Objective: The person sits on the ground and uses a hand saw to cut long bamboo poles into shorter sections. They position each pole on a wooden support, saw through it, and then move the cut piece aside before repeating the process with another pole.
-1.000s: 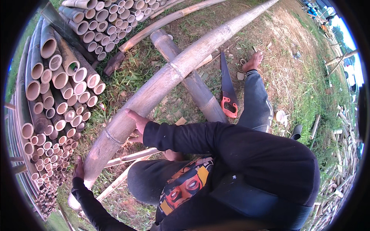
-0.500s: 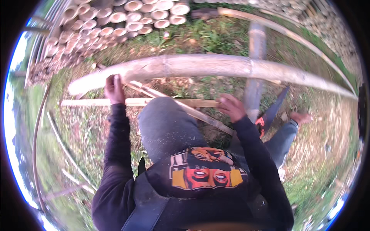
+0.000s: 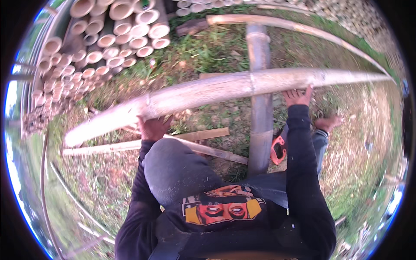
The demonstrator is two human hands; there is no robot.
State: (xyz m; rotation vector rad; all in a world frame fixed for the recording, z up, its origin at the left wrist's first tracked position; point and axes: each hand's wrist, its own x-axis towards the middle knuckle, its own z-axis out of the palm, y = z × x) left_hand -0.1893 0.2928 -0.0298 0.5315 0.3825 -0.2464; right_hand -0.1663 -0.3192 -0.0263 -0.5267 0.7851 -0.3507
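Note:
A long, thick bamboo pole (image 3: 199, 90) lies crosswise before me, resting over a darker upright-running bamboo pole (image 3: 259, 110). My left hand (image 3: 154, 128) grips its near side left of the middle, thumb up against it and fingers partly hidden underneath. Farther right, my right hand (image 3: 297, 96) holds the same pole, its fingers curled under the near edge. Below the left part are a flat bamboo strip (image 3: 102, 147) and a slanting bamboo piece (image 3: 216, 152). Close to my right forearm lies a handsaw with an orange handle (image 3: 278, 151); most of its blade is hidden.
Cut bamboo poles (image 3: 117, 41) are stacked at the far left, their open ends facing me. A long split bamboo piece (image 3: 299, 27) crosses the far end of the dark pole. My bent knee (image 3: 173, 167) and bare foot (image 3: 329, 123) flank the work area.
My right hand has moved right and up onto the big pole. The left hand has shifted right along it. The pole now slants, its left end nearer me and its right end farther away.

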